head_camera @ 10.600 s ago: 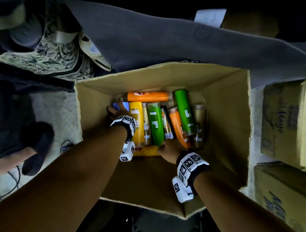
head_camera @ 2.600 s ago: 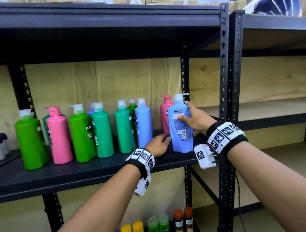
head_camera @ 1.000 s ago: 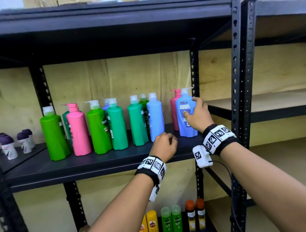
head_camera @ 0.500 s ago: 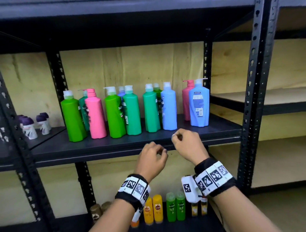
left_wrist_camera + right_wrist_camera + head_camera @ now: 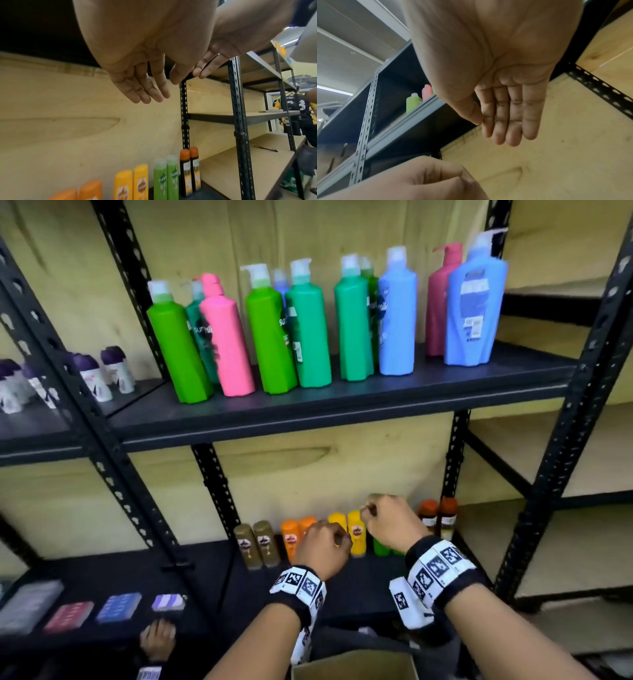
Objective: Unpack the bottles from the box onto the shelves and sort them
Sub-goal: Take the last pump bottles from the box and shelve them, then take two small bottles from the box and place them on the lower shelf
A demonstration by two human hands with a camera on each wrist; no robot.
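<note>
- Head view: both hands, left hand (image 5: 322, 546) and right hand (image 5: 390, 522), hang empty with loosely bent fingers before the small bottles (image 5: 356, 530) on the lower shelf (image 5: 359, 583). Pump bottles (image 5: 397, 316) line the upper shelf (image 5: 342, 402); the box (image 5: 352, 666) sits below.
- Left wrist view: fingers (image 5: 145, 89) relaxed, holding nothing.
- Right wrist view: fingers (image 5: 513, 119) nearly straight, empty.
- Half a second ago the hands were level with the upper shelf; now lower.

Upper shelf (image 5: 342, 405): pump bottles (image 5: 308, 330) stand in a tight row toward the back; bare strip along the front edge. Lower shelf (image 5: 359, 587): small bottles (image 5: 356, 532) line the back wall, bare board in front. Black uprights (image 5: 561, 440) bound the bay. Open box (image 5: 352, 666) sits below both hands.
</note>
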